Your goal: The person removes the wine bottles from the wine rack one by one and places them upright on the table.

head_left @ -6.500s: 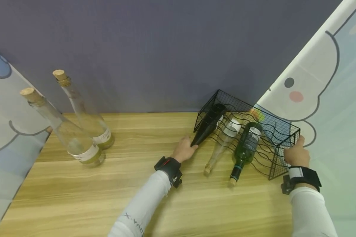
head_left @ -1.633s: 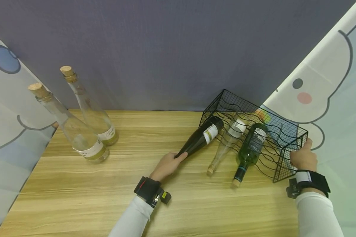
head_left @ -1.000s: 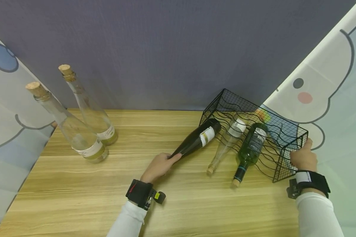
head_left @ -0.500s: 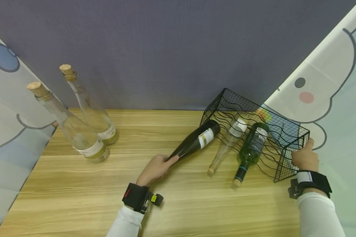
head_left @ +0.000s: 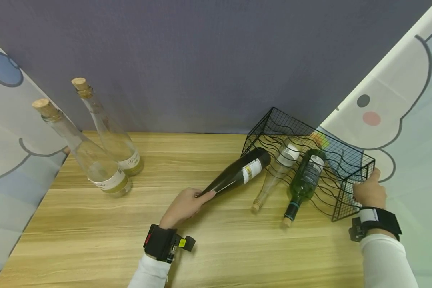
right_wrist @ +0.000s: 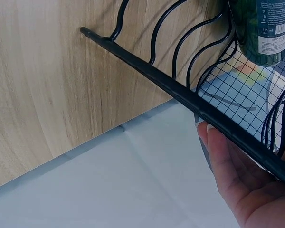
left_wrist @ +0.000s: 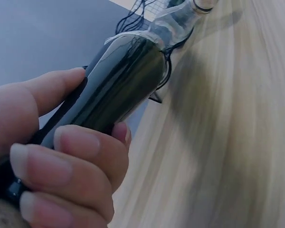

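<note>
Slim bottle (head_left: 230, 176) was near-black, its label (head_left: 252, 171) white patched with yellow. Rack (head_left: 345, 196) was black, mesh-gridded. Green bottle (head_left: 301, 188) wore teal neck band (head_left: 294, 203). Corks (head_left: 42, 105) were tan. Bench (head_left: 93, 236) ran yellow-brown, grain streaked. Backdrop (head_left: 187, 68) was slate-blue; right-hand sheet (head_left: 417, 168) pastel, cartoon-printed, pink spot (head_left: 371, 118).

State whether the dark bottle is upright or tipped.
Tipped: the dark bottle slants from the left hand toward the wire rack.

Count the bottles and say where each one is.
5: a tall clear corked bottle and a matching bottle behind stand at left; the left hand grips a dark bottle by the neck; a slim clear bottle and a green bottle lie in the black wire rack.
</note>
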`<state>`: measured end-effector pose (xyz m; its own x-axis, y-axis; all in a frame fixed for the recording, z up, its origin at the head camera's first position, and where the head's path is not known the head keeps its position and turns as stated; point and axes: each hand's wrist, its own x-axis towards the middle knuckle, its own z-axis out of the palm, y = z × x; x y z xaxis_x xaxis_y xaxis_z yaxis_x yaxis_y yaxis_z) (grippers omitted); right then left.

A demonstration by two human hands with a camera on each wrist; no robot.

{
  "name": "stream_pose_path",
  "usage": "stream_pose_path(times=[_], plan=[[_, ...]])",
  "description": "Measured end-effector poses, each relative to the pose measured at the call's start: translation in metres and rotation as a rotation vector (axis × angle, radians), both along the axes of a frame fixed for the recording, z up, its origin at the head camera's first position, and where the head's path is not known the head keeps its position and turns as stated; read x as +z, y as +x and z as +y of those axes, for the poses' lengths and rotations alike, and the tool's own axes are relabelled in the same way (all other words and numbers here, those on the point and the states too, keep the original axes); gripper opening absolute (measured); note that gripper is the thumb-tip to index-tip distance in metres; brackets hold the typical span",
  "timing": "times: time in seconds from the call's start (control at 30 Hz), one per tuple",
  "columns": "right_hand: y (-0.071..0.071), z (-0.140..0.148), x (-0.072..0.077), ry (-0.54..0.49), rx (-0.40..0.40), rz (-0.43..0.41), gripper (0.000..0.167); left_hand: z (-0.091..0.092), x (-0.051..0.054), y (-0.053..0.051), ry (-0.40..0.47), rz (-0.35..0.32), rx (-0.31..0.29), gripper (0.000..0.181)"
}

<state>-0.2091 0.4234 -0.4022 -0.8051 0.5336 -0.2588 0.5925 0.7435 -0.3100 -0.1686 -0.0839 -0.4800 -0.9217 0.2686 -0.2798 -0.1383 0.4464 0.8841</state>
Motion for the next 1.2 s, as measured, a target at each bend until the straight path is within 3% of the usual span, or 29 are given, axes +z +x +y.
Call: stream_pose_path(times=[0.5, 0.93, 1.2], plan=[[0.002, -0.003, 0.002, 0.001, 0.007, 0.006, 0.083, -0.017, 0.017, 0.001, -0.005, 0.037, -0.054, 0.051], [0.0, -0.002, 0.0, 0.006, 0.002, 0.008, 0.084, -0.03, 0.013, 0.001, 0.035, 0.002, -0.091, 0.059], [0.001, -0.001, 0.0, -0.002, 0.0, 0.0, 0.084, -0.033, 0.018, 0.003, 0.049, 0.0, -0.1, 0.058]])
